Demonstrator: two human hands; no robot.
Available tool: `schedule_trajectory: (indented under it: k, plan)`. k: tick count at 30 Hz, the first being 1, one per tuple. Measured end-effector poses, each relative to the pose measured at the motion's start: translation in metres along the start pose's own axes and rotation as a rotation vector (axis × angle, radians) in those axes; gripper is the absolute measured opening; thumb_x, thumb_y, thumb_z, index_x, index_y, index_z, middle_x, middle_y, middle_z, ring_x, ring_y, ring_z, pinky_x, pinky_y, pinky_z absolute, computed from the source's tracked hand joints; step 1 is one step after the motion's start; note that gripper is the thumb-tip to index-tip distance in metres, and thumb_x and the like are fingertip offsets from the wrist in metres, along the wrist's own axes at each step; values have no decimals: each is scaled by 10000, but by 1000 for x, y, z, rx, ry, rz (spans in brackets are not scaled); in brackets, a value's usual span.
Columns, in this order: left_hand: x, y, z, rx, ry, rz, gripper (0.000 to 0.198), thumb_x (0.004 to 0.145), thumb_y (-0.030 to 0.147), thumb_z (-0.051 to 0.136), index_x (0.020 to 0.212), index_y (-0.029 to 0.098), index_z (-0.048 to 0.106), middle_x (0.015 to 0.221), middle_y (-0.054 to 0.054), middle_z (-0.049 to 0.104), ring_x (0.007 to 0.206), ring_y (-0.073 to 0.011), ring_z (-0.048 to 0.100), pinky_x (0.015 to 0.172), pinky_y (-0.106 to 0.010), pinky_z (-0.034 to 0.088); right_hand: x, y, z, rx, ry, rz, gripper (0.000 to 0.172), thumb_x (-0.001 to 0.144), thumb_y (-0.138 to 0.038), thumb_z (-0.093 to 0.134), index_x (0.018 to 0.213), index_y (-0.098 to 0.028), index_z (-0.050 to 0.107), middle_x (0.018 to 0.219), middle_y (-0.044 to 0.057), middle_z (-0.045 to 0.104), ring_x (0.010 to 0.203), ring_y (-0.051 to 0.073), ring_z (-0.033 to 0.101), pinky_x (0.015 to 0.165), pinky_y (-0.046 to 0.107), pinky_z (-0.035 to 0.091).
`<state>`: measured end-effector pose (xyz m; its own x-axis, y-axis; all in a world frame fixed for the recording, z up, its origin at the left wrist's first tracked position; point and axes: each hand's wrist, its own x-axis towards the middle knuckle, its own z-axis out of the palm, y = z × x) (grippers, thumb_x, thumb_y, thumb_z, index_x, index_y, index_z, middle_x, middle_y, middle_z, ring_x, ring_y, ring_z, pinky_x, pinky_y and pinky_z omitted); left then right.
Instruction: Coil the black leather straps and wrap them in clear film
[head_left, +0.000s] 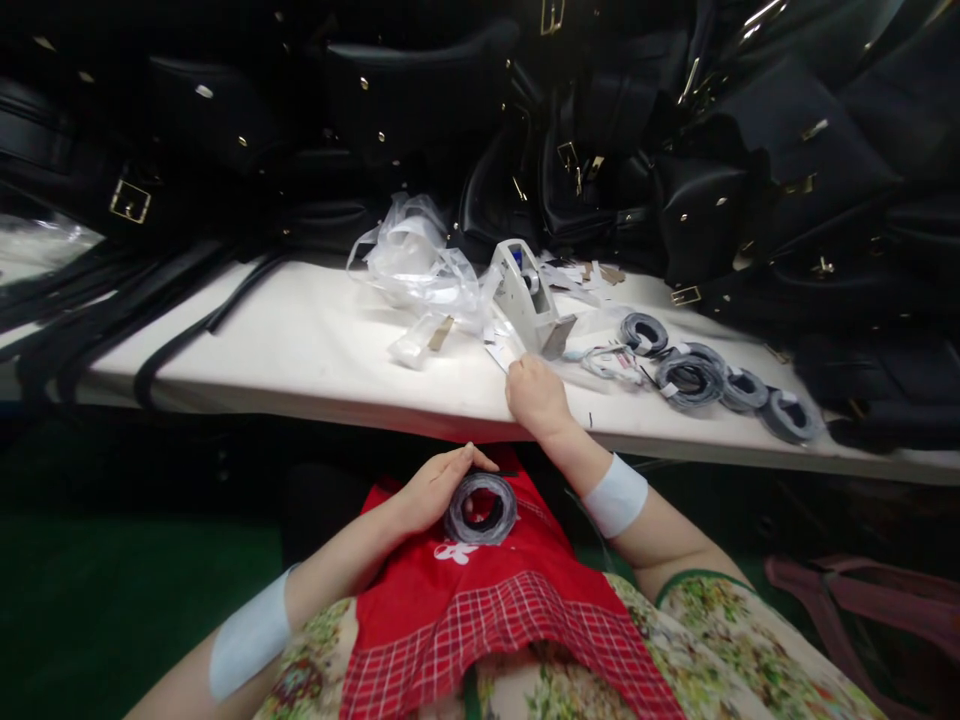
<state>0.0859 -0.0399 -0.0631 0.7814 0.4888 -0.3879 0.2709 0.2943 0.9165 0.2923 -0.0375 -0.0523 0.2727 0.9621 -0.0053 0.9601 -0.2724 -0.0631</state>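
My left hand [435, 487] rests in my lap on a red apron and holds a grey coiled roll [481, 509] against it, fingers curled over its top edge. My right hand [535, 395] reaches onto the white table [300, 340] and pinches a small white strip [501, 354] just below a grey tape dispenser [527, 295]. The fingertips are closed and partly hidden from view.
Several more grey coiled rolls [690, 380] lie on the table to the right. Crumpled clear plastic [420, 262] sits left of the dispenser. Black handbags [675, 150] and black straps [112, 320] crowd the back and left. A pink strap [862, 600] lies at lower right.
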Motion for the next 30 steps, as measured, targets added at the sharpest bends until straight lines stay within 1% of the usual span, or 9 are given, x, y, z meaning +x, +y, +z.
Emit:
schedule_trajectory:
  k: [2, 5, 9, 11, 13, 16, 19, 24, 30]
  plan:
    - [-2, -2, -4, -75, -1, -55, 651, 854, 726, 401, 916, 153, 702, 665, -47, 685, 463, -130, 560, 468, -236, 453, 1, 1, -5, -9, -15, -8, 261, 902, -53, 406, 958, -81, 660, 1018, 202, 641, 947, 272, 601, 775, 334, 443]
    - [-4, -8, -10, -200, -19, -106, 698, 835, 762, 380, 942, 152, 701, 588, -42, 668, 442, -140, 572, 440, -227, 445, -10, 7, -19, 96, -8, -27, 231, 923, -114, 434, 986, -117, 656, 979, 161, 676, 906, 261, 624, 767, 334, 446]
    - [-5, -12, -16, -283, -43, -131, 718, 822, 772, 395, 958, 140, 707, 631, -65, 699, 474, -160, 613, 461, -243, 475, -43, 10, -37, 716, -114, -169, 221, 957, -251, 470, 1099, -204, 633, 744, 17, 688, 685, 181, 634, 693, 300, 476]
    - [-5, -12, -16, -282, -34, -117, 706, 830, 759, 400, 949, 139, 717, 678, -78, 719, 492, -162, 624, 478, -246, 482, -59, 10, -40, 932, -164, -200, 223, 943, -276, 501, 1086, -224, 665, 760, 12, 690, 689, 173, 634, 693, 305, 492]
    - [-3, -11, -15, -272, -27, -96, 691, 843, 741, 402, 941, 141, 730, 689, -82, 725, 495, -160, 623, 495, -248, 484, -72, 11, -41, 1008, -182, -197, 212, 922, -278, 541, 1048, -232, 706, 865, 39, 702, 794, 188, 643, 742, 325, 499]
    - [-1, -10, -14, -290, -48, -92, 693, 858, 725, 388, 928, 135, 746, 641, -76, 710, 483, -160, 610, 501, -253, 480, -84, 11, -40, 1033, -246, -214, 209, 923, -293, 558, 1013, -227, 735, 881, 56, 685, 815, 188, 635, 729, 318, 495]
    - [1, -10, -13, -293, -36, -82, 694, 849, 722, 408, 892, 128, 763, 643, -86, 712, 502, -170, 620, 515, -262, 484, -95, 9, -40, 991, -231, -251, 210, 937, -279, 539, 993, -219, 732, 824, 52, 674, 756, 178, 629, 677, 302, 492]
    - [-1, -5, -13, -286, -21, -125, 684, 849, 708, 419, 914, 123, 767, 616, -94, 715, 467, -188, 622, 470, -272, 471, -109, 1, -42, 698, -135, -354, 248, 900, -242, 594, 1143, -213, 636, 982, 76, 711, 827, 205, 657, 738, 326, 507]
    - [-3, 2, -13, -195, -24, -41, 628, 903, 644, 388, 899, 149, 775, 563, -61, 699, 501, -176, 624, 537, -264, 481, -111, -16, -36, 421, -174, -574, 242, 939, -199, 495, 1139, -194, 632, 848, 75, 694, 753, 214, 637, 689, 329, 496]
